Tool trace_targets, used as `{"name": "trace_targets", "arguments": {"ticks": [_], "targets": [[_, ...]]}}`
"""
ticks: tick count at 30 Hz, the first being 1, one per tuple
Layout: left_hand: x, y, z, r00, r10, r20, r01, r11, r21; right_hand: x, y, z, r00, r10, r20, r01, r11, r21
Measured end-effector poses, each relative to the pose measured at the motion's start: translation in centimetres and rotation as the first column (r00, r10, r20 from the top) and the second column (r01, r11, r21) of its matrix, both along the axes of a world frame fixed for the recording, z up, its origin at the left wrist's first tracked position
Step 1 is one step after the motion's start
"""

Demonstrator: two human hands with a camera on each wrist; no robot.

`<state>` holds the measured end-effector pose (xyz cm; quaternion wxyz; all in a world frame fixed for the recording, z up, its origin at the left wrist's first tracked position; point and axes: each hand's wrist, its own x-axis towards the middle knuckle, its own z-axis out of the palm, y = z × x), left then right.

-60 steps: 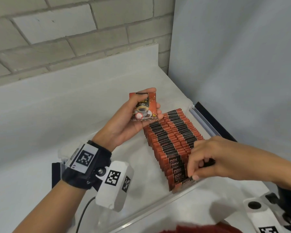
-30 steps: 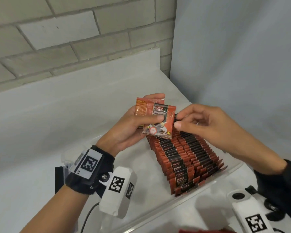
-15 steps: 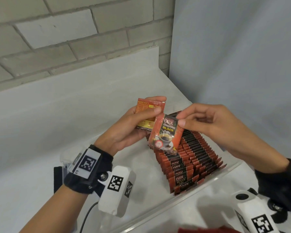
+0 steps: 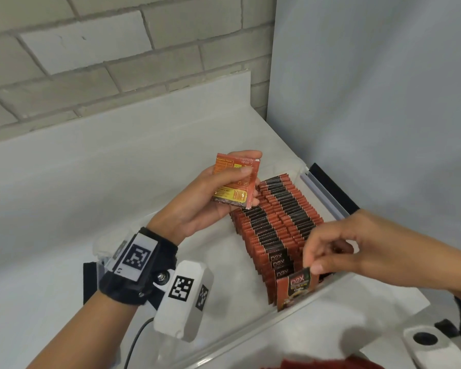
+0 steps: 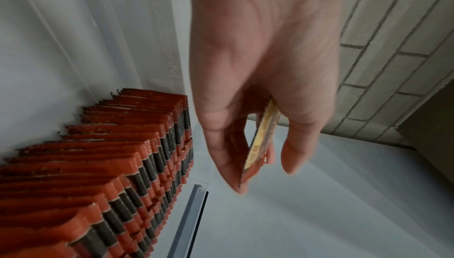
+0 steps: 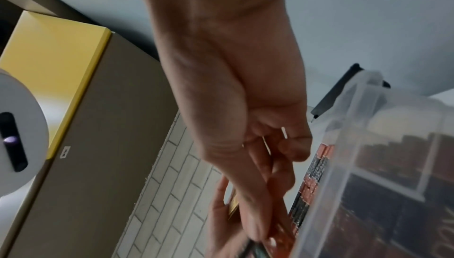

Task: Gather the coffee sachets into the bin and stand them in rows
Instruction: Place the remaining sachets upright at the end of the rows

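Currently two coffee sachets are held, one per hand. The left hand (image 4: 197, 206) is raised above the far end of the bin, and a small stack of sachets (image 4: 236, 181) is gripped between its thumb and curled fingers, orange back panel facing the head camera; in the left wrist view the same stack (image 5: 261, 142) is seen edge-on between thumb and fingertips, and how many it counts cannot be told. The right hand (image 4: 338, 255) is lowered at the near end of the bin, and a single sachet (image 4: 294, 290) is pinched by its top edge between thumb and forefinger, front face toward the camera, roughly upright and just beside the nearest standing packets; whether its lower edge touches the bin floor cannot be told. In the right wrist view the pinching right-hand fingers (image 6: 260, 213) are blurred and the sachet is barely made out. Two rows of standing sachets (image 4: 280, 225) are seen inside the clear plastic bin (image 4: 250, 331), packed along its right side and leaning slightly, red tops with black bands up; the left part of the bin floor is bare. The bin is set on a white table (image 4: 64, 187) against a brick wall (image 4: 104, 62). A marker-tagged wrist camera mount (image 4: 183, 296) is worn on the left wrist.
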<state>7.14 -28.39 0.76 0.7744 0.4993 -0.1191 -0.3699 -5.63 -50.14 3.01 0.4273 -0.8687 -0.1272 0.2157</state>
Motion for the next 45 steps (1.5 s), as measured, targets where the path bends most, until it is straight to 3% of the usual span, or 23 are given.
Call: {"name": "trace_targets", "arguments": {"ticks": [8,21,25,27,31,38,41,43,45], "targets": [[0.0,0.1,0.1,1.0,0.003,-0.014,-0.003,1.0,-0.012,0.5,0.0,-1.6,0.988,0.152,0.017,-0.145,0.969,-0.202],[0.2,0.2,-0.2,0.998,-0.058,0.019,0.059,0.997,-0.04,1.4,0.4,-1.9,0.982,0.181,-0.059,-0.19,0.954,-0.233],[0.1,0.1,-0.3,0.997,-0.065,0.036,0.066,0.998,-0.004,2.0,0.5,-0.8,0.996,0.088,0.016,-0.086,0.99,-0.113],[0.2,0.1,-0.5,0.997,-0.074,0.034,0.074,0.997,0.004,2.6,0.7,-0.1,0.99,-0.082,0.111,0.081,0.997,0.011],[0.1,0.1,-0.5,0.991,-0.127,0.05,0.126,0.991,0.034,3.9,1.9,0.1,0.902,-0.408,0.145,0.363,0.895,0.259],[-0.1,0.1,-0.6,0.986,-0.157,0.052,0.152,0.984,0.093,5.2,3.9,-0.6,0.893,-0.422,0.154,0.342,0.861,0.378],[-0.1,0.0,-0.6,0.987,-0.157,0.042,0.153,0.984,0.086,4.9,3.7,0.2,0.864,-0.473,0.173,0.337,0.798,0.499],[0.1,0.0,-0.5,0.986,-0.166,0.02,0.164,0.983,0.081,4.7,3.4,0.6,0.827,-0.509,0.24,0.317,0.774,0.548],[0.3,-0.1,-0.3,0.982,-0.181,-0.046,0.184,0.979,0.087,4.4,3.0,0.6,0.797,-0.504,0.334,0.285,0.8,0.528]]}}
